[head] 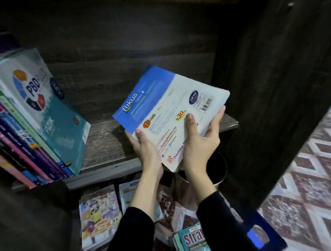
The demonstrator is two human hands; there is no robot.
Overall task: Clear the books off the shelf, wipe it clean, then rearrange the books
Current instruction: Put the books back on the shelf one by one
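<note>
Fokus book (pixel 171 113): blue-and-white softcover, back cover with barcode facing up, tilted, held in the air over the right end of the shelf, just right of frame centre.
left hand (pixel 144 146): grips the book's near-left edge, thumb on top of the cover, fingers hidden beneath.
right hand (pixel 201 140): grips the near-right edge, thumb flat on the cover, fingers curled up round the side by the barcode.
sleeves (pixel 141 226): black, coming in from 6 o'clock.
shelf (pixel 106 142): dark wood-grain board; bare patch between the row and the held book.
leaning row (pixel 13 137): books at 9 o'clock, spines toward camera, tilted.
PBD Plus book (pixel 45 99): teal and white, rightmost of the row, front cover showing.
floor books (pixel 100 213): loose pile below the shelf, 6 o'clock; titles mostly blurred.
door (pixel 275 77): dark, swung open, 3 o'clock.
carpet (pixel 313 183): diamond pattern, 4 o'clock.
</note>
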